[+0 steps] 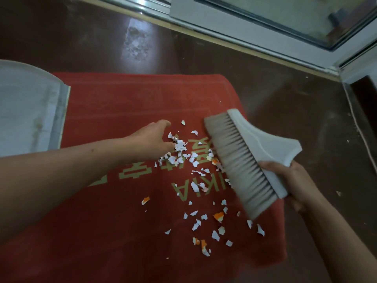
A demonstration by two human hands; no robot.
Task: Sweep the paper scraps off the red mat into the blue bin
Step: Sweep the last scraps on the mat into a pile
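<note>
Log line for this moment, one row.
left hand touches scraps | right hand grips brush, bristles right of pile | scraps scattered on red mat | dustpan at mat's left edge

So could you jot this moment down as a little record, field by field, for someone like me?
red mat: lies on a dark floor
paper scraps: scattered over the mat's right half
left hand: fingers touching the thickest pile
brush: bristles tilted toward the scraps
right hand: grips the brush
dustpan: at the mat's left edge
</note>
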